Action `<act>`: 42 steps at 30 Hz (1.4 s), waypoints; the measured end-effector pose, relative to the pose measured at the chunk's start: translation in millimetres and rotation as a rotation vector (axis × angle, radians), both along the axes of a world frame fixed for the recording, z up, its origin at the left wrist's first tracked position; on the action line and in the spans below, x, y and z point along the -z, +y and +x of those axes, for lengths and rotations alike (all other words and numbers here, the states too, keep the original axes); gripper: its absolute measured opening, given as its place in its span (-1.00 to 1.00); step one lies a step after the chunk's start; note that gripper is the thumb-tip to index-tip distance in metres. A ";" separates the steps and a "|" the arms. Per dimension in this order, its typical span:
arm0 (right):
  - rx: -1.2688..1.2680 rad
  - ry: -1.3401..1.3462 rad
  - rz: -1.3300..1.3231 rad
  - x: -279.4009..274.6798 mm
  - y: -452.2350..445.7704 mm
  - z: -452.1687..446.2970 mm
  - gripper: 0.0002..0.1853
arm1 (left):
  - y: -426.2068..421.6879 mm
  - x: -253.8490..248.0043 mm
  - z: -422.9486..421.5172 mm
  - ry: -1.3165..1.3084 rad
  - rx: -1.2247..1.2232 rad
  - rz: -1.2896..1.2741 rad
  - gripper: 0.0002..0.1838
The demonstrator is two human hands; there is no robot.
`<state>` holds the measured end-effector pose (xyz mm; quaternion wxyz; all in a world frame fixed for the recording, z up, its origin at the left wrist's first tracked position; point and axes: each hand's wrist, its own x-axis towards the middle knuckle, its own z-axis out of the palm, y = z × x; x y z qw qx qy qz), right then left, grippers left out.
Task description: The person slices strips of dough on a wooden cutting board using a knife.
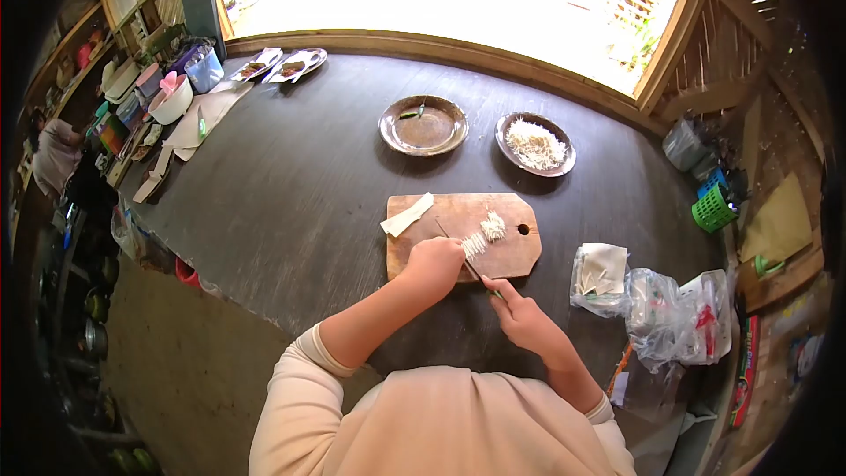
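A wooden cutting board lies on the dark table before me. My right hand is closed round the handle of a knife, whose thin blade slants up and left across the board. Left of the blade, my left hand is curled down on pale white food at the board; its fingers mostly hide the piece. Thin white slices lie right beside the blade, and a small heap of white shreds sits beyond them. A flat white slab rests at the board's upper left corner.
Beyond the board stand a brown plate with green pieces and a bowl of white shreds. Plastic packages lie at right, near a green basket. Containers crowd the left. Another person is at far left.
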<state>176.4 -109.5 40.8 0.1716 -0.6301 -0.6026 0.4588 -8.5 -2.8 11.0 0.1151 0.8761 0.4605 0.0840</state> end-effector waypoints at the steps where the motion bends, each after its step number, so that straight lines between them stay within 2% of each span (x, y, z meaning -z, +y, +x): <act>1: -0.008 -0.010 0.111 10.1 2.4 -3.4 -0.58 | 1.4 0.1 -1.0 0.020 0.024 0.022 -0.85; 2: -0.014 -0.020 0.222 16.8 2.4 -5.9 -0.57 | 1.3 0.5 -1.5 0.038 0.050 0.043 -0.85; 6: -0.016 0.011 0.266 9.7 3.2 -9.8 -0.57 | 1.3 -8.0 -4.6 0.028 0.061 0.047 -0.85; 8: 0.023 -0.019 0.011 -16.8 0.7 -8.0 -0.57 | 0.8 -8.2 -4.0 0.031 0.083 0.044 -0.84; 12: 0.019 -0.026 0.012 -12.4 -4.0 -8.1 -0.57 | -0.1 -0.5 -0.5 -0.013 0.028 0.003 -0.83; 14: -0.010 0.020 0.198 4.7 -2.3 -6.5 -0.57 | -1.2 -2.2 -0.2 -0.039 -0.007 -0.062 -0.83; 21: -0.023 -0.029 0.214 13.9 3.4 -4.8 -0.55 | -5.0 -6.4 -1.8 -0.100 0.028 -0.023 -0.85; 26: -0.043 0.038 0.322 18.0 -1.1 0.6 -0.55 | -7.8 -10.9 1.1 -0.023 0.021 -0.026 -0.86; 32: -0.035 -0.105 0.253 18.8 8.7 -13.9 -0.58 | -7.9 -8.7 0.5 -0.057 -0.001 -0.019 -0.88; 35: -0.042 -0.012 0.185 7.1 3.3 0.8 -0.58 | -8.0 -5.0 1.0 -0.062 -0.004 -0.025 -0.88; 39: -0.034 -0.033 0.055 -2.9 -0.9 2.5 -0.58 | -8.3 -5.5 1.8 -0.020 -0.030 -0.035 -0.86; 41: -0.054 0.039 0.254 15.7 -1.5 3.9 -0.57 | -7.4 -3.3 2.5 -0.028 -0.039 -0.025 -0.85; 42: -0.052 0.037 0.252 14.0 1.1 0.1 -0.57 | -6.8 -4.8 2.4 -0.029 -0.037 -0.026 -0.85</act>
